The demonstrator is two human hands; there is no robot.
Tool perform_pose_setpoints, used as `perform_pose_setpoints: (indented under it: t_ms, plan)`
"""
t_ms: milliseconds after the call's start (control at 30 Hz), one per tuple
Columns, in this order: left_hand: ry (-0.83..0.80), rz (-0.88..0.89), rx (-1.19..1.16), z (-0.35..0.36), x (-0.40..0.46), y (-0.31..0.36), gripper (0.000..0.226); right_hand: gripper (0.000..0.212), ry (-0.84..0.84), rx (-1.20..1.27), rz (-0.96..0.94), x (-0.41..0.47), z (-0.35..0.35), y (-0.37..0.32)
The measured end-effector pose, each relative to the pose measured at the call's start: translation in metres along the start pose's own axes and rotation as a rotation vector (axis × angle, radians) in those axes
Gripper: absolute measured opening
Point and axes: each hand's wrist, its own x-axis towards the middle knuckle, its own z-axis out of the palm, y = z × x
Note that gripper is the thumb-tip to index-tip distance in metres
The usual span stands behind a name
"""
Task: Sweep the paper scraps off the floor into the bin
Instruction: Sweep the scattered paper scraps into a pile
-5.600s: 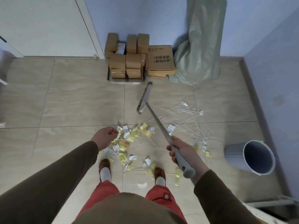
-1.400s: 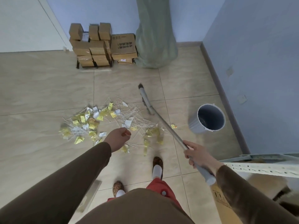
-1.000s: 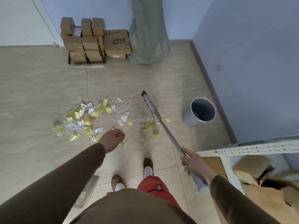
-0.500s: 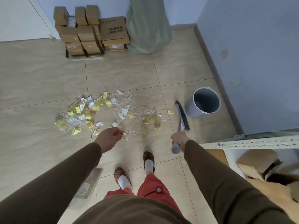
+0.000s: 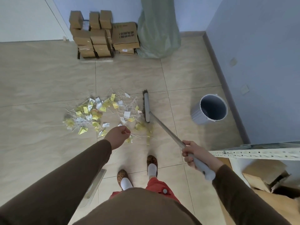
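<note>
Holding the broom [image 5: 162, 125] by its grey handle, my right hand [image 5: 197, 154] has its grip wrapped firmly round the shaft, low near the end cap. The broom head sits on the tiled floor [image 5: 48, 82] just at the right edge of the paper scraps [image 5: 100, 113], its bristles touching the nearest pieces. The scraps are a loose heap of yellow and white bits mixed with thin white strips, spread in front of my feet. My left hand [image 5: 117, 137] hangs over the near edge of the heap with its fingers curled into a fist; a thin strip shows beside the fingers, but I cannot tell whether that grip holds it. The bin [image 5: 209, 111], a grey round one, stands well to the right of the scraps, near the blue wall, with the broom head between the two. Cardboard boxes [image 5: 97, 36] and a green sack [image 5: 158, 30] stand against the far wall.
</note>
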Motion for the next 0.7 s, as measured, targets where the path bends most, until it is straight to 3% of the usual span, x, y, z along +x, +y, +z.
perform_pose_setpoints:
  t_ms: [200, 533, 700]
  plan:
    - [0.013, 0.007, -0.023, -0.003, -0.003, -0.005, 0.012, 0.041, 0.11, -0.239, -0.081, -0.019, 0.015, 0.0]
    - [0.018, 0.004, -0.022, -0.006, -0.016, -0.037, 0.012, 0.039, 0.274, -0.055, 0.014, 0.03, 0.077, 0.032]
    - [0.022, -0.029, -0.003, -0.008, -0.024, -0.062, 0.009, 0.038, 0.147, 0.061, 0.133, 0.043, 0.159, 0.065]
